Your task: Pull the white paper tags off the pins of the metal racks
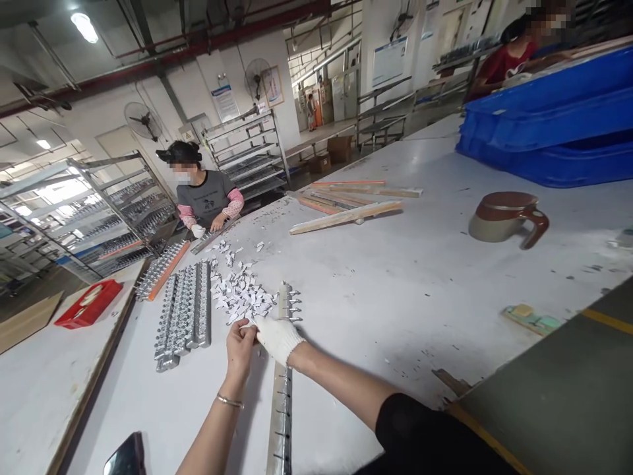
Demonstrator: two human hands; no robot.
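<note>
My left hand (240,344), bare with a bracelet at the wrist, has thumb and fingertips pinched together; what lies between them is too small to make out. Touching its fingertips is my right hand (277,338) in a white knitted glove, fingers closed, its hold also unclear. Beneath the gloved hand runs a long metal bar (279,422) with pins along its edge; small metal pieces (293,305) stick out at its far end. Just beyond both hands lies a loose pile of small white pieces (242,293). Rows of silvery metal parts (185,310) stand to the left.
Across the table (356,277), a masked person (205,194) handles a similar bar. Wooden and orange strips (349,214) lie farther back. On the right are a brown mug (502,218) and blue crates (544,119). A phone (126,455) sits front left, a red tray (89,305) farther left.
</note>
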